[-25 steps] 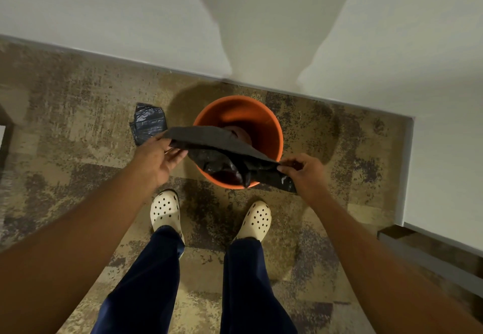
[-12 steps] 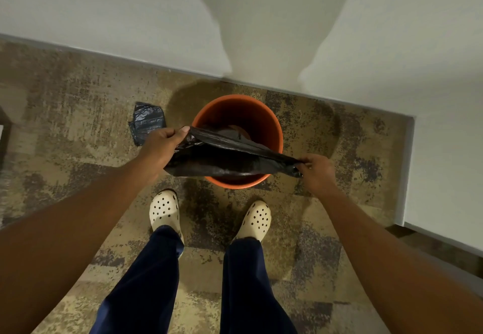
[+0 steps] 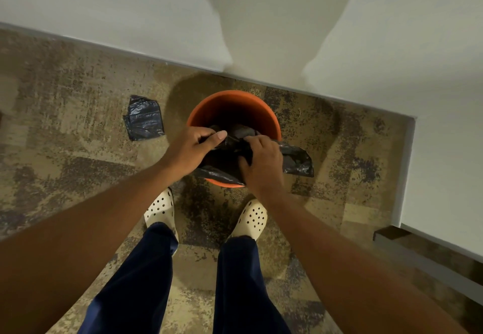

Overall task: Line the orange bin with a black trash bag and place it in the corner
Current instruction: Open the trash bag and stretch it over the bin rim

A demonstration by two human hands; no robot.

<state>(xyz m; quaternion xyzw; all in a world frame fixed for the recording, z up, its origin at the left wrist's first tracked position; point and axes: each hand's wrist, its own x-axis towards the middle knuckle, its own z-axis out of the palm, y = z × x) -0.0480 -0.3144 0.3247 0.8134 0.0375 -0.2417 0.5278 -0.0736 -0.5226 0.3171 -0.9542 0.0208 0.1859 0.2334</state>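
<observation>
**Both hands bunched a trash bag over the bin**

A person stood over a round orange plastic bin (image 3: pixel 233 109) on a mottled brown carpet floor (image 3: pixel 78 166), close to a white wall (image 3: pixel 104 7). The left hand (image 3: pixel 189 151) and right hand (image 3: pixel 262 162) met above the bin's near side, each grip closed on a crumpled black plastic trash bag (image 3: pixel 295 160). The bag lay gathered between the hands, one end trailing past the rim to the right. A folded black bag (image 3: pixel 144 118) lay on the floor to the bin's left, well apart from both hands.
</observation>
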